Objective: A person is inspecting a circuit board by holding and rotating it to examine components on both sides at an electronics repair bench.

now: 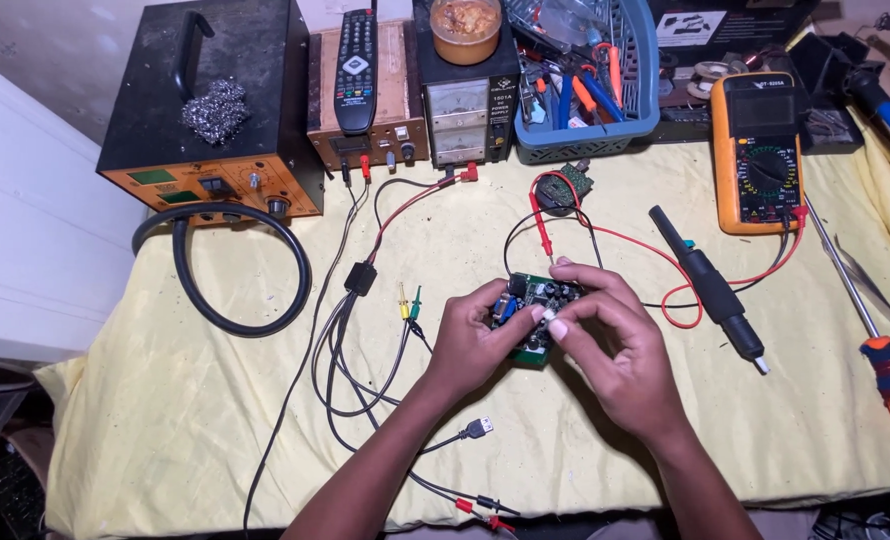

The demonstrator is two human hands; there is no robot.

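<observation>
Both of my hands meet over a small green circuit board (538, 296) in the middle of the yellow-covered bench. My left hand (473, 335) grips the board from its left side, thumb on top. My right hand (613, 345) curls over the board's right edge, fingertips pressed on it beside the left thumb. A blue connector and dark round parts show on the board between my fingers. The board's underside is hidden.
An orange multimeter (760, 150) lies back right, its red probe (541, 225) resting just behind the board. A black soldering iron (710, 290) lies right. Behind are a black-and-orange rework station (210, 110), a power supply (462, 105), a remote control (356, 65), a blue tool basket (590, 75). Loose cables (365, 350) trail left.
</observation>
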